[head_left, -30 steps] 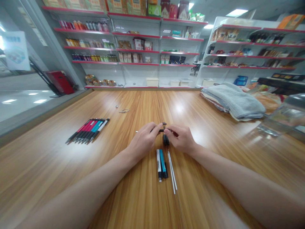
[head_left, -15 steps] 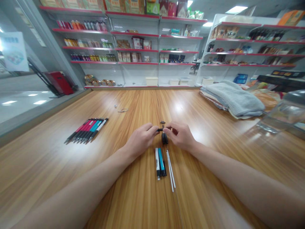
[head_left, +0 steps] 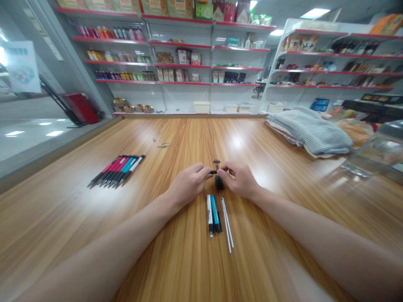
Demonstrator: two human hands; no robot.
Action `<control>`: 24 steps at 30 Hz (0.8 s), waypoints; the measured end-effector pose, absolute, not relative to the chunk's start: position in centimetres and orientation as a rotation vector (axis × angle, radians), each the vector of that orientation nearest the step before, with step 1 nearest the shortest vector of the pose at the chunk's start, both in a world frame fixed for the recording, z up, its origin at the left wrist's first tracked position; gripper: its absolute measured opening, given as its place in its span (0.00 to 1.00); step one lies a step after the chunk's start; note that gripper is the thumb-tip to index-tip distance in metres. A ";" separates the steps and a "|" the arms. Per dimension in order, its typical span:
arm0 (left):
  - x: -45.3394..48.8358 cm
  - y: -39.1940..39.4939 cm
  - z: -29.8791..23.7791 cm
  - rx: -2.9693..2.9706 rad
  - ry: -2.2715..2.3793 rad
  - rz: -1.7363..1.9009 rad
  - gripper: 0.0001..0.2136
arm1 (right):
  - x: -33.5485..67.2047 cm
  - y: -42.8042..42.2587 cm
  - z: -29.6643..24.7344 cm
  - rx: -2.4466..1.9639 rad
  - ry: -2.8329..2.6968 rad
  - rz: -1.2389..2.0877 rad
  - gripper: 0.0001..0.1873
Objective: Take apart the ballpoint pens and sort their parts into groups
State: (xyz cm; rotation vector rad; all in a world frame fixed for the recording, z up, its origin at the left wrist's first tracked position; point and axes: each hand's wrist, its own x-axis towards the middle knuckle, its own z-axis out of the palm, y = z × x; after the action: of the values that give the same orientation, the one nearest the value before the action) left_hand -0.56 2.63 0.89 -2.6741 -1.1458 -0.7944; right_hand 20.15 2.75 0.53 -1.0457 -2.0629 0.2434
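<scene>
My left hand (head_left: 189,183) and my right hand (head_left: 239,179) meet over the middle of the wooden table (head_left: 283,201), both pinched on a small black pen part (head_left: 214,172) held between their fingertips. Just below it lies another small black piece (head_left: 219,182). In front of my hands lie pen barrels (head_left: 213,214), one white, one teal, one black, and two thin white refills (head_left: 228,225). A row of several assembled pens (head_left: 117,170), pink, teal and white, lies to the left.
A stack of folded cloths (head_left: 310,132) sits at the right. A clear plastic container (head_left: 374,153) stands at the far right edge. Small metal bits (head_left: 163,145) lie further back. Store shelves (head_left: 189,63) with goods line the background.
Both hands stay pinched together on the small black part with only slight finger shifts. The view has moved a little.
</scene>
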 end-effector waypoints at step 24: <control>-0.7 2.8 0.6 -2.711 -1.138 -0.805 0.13 | 20.3 2.5 0.5 -0.887 -1.934 0.464 0.15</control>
State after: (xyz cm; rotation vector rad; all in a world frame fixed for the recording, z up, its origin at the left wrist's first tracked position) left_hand -0.70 2.75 0.64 -2.7106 -1.1376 -0.8050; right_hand 20.26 2.47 0.47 -0.8871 -1.9339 0.4641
